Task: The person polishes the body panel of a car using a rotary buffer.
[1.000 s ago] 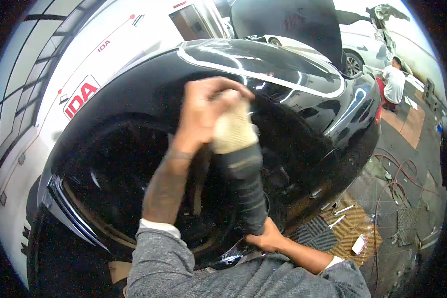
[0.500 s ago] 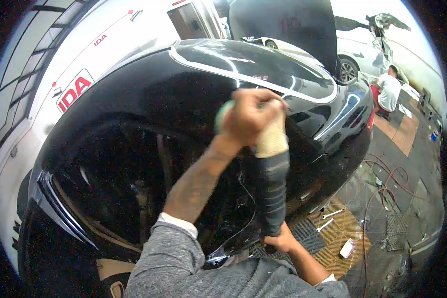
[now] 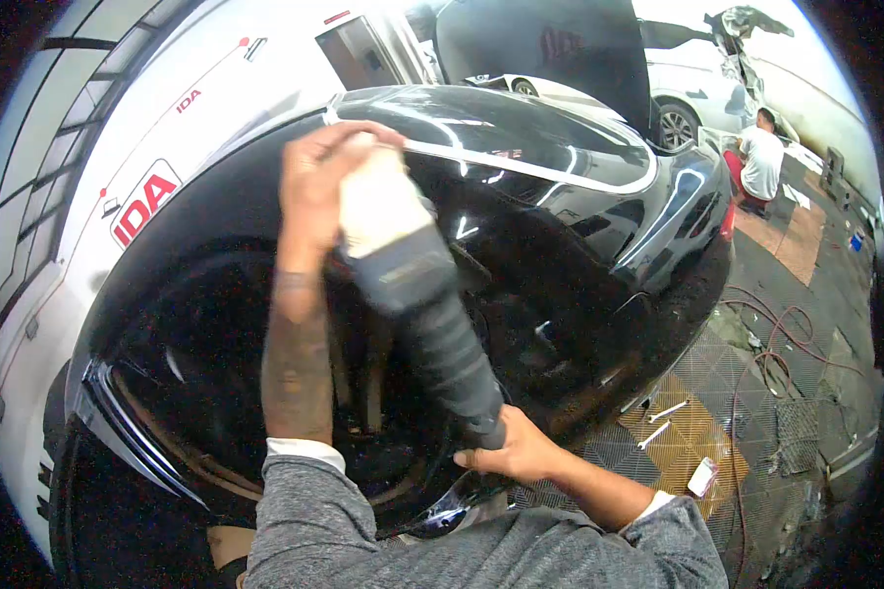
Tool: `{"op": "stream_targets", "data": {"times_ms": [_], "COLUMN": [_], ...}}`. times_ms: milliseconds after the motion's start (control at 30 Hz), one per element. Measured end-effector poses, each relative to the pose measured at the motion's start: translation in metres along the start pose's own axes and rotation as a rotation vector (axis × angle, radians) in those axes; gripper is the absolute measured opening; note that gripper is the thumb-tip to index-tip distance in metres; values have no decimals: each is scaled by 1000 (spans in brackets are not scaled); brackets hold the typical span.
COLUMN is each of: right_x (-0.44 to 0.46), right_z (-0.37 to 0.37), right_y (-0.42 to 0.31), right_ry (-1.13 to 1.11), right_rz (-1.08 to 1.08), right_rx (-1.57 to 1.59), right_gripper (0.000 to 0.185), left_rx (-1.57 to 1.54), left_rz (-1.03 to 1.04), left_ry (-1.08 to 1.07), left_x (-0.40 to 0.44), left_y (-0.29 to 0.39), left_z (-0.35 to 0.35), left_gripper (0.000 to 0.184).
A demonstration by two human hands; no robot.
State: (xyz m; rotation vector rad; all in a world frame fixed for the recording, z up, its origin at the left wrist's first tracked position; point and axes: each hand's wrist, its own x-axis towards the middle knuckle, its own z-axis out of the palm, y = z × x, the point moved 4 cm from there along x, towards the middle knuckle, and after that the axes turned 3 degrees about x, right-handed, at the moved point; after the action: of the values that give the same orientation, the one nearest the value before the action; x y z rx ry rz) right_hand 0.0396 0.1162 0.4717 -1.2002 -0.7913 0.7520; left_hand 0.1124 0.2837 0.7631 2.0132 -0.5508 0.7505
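Note:
A long tool point(image 3: 432, 314), black and ribbed along its body with a pale cream covering at its far end, slants across the middle of the view. My left hand point(image 3: 319, 187) is wrapped over the pale end, slightly blurred. Round the black near end my right hand point(image 3: 516, 447) is closed. Beneath the tool lies the glossy black car panel point(image 3: 206, 236), with a white-edged window point(image 3: 521, 128) beyond it. The tool's working face is hidden behind my left hand and the pale covering.
Wrenches point(image 3: 655, 435) and a small white item point(image 3: 701, 477) lie on the floor tiles at the lower right, beside a reddish hose point(image 3: 778, 334). Further back, a person in a white shirt point(image 3: 761, 162) crouches near a white car point(image 3: 692, 88).
Half a second ago the far end was further right; it has swung left with my left hand. My right hand has shifted slightly left and up, still around the near end.

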Motion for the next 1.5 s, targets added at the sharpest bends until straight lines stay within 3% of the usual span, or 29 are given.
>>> {"op": "stream_targets", "data": {"times_ms": [67, 100, 167, 233, 300, 367, 400, 433, 467, 567, 700, 767, 833, 900, 933, 967, 1033, 1167, 1233, 1267, 1300, 1367, 1400, 1433, 1500], "right_x": [4, 0, -10, -16, -29, -47, -56, -65, -71, -82, -70, -58, -41, -14, -2, 7, 20, 6, -17, -29, -42, -60, -65, -67, -69], "right_z": [0, -2, -7, -18, -31, -53, -62, -71, -75, -68, -49, -27, -7, 7, 16, 22, 30, 24, 8, 3, -2, -5, -2, 1, 5], "right_y": [-19, -24, -23, -8, 17, 46, 60, 73, 85, 113, 170, 124, 89, 53, 43, 40, 40, 56, 85, 97, 113, 159, 175, 195, 228], "right_ry": [45, 47, -1, 68, 131, 263, 258, 301, 343, 476, 501, 467, 392, 156, 159, 98, 77, 100, 119, 225, 327, 328, 380, 374, 405], "right_rz": [-377, -378, -76, -70, -58, -43, -43, -38, -32, -8, -29, -9, -5, -6, -165, -96, -189, -163, 115, 10, -98, 7, -94, -91, 14], "right_rx": [71, 68, 114, 35, -41, -7, -12, 75, 163, 306, 221, 308, 57, -35, -55, -24, 0, -11, -98, -22, 53, 292, 433, 435, 312], "right_gripper": [52, 52, 45, 42, 39, 37, 37, 36, 36, 39, 44, 53, 50, 47, 47, 48, 49, 50, 48, 51, 53, 65, 75, 75, 78], "left_rx": [-125, -203, -121, 40, 13, 61, 204, 236, 93, 77, 152, 188, 76, 2, 38, 128, -102, 22, -62, 13, 38, 140, 145, 138, 94], "left_rz": [-31, -52, -40, 2, 16, 132, 419, 336, 119, 53, 142, 256, 78, 4, -89, 45, 19, 26, -81, -60, 129, 60, 99, 155, 23], "left_ry": [-38, -31, -8, 15, -63, -134, -159, -194, -226, -271, -260, -258, -208, -148, -119, -53, -61, -77, -131, -154, -193, -301, -322, -320, -379], "left_x": [4, 5, 3, 4, 7, 22, 24, 23, 25, 14, -4, -11, -17, -22, -24, -25, -32, -37, -42, -41, -41, -48, -51, -53, -57], "left_y": [-4, -2, -3, -8, -17, -41, -49, -53, -68, -66, -54, -42, -28, -14, -10, 4, 8, 1, -16, -25, -30, -35, -42, -51, -45], "left_z": [-27, -28, -13, 14, 55, 101, 127, 151, 177, 213, 188, 149, 103, 51, 24, 7, -17, 10, 51, 75, 101, 146, 162, 173, 171], "left_gripper": [30, 30, 28, 24, 24, 21, 20, 26, 25, 27, 28, 25, 24, 25, 25, 26, 28, 26, 24, 24, 23, 23, 23, 23, 22]}}
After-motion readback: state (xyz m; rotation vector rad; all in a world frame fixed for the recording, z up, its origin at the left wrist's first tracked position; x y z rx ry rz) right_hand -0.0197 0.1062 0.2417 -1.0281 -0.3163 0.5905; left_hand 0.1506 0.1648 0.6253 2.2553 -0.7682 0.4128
